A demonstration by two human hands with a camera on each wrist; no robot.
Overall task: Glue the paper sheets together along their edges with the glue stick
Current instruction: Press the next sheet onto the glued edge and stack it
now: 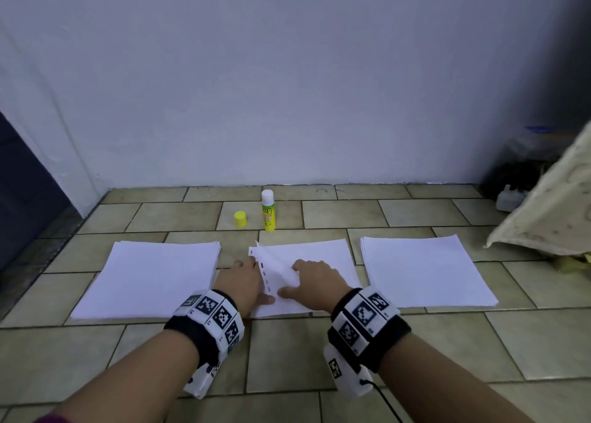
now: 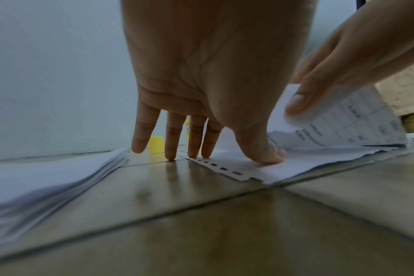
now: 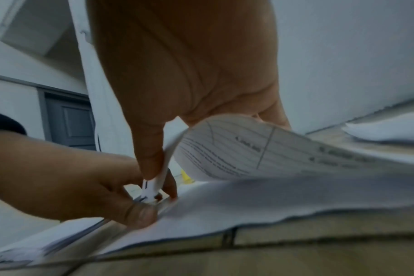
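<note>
Three stacks of white paper lie on the tiled floor: left stack (image 1: 153, 278), middle stack (image 1: 323, 253), right stack (image 1: 425, 269). My left hand (image 1: 256, 278) (image 2: 239, 155) lies flat with straight fingers, its thumb pressing the perforated left edge of the middle stack. My right hand (image 1: 297, 278) (image 3: 161, 183) pinches the left edge of the top sheet (image 1: 278, 269) (image 3: 248, 149) and holds it lifted and curled rightward, its printed underside showing. Behind the stacks, the green-yellow glue stick (image 1: 268, 210) stands upright near the wall. Its yellow cap (image 1: 240, 219) stands on the floor to its left.
The white wall (image 1: 287, 87) runs just behind the glue stick. A beige cloth (image 1: 550, 205) hangs over the floor at the right, with dark clutter and a white object (image 1: 508, 199) in the corner. A dark door (image 1: 19, 183) is at the left.
</note>
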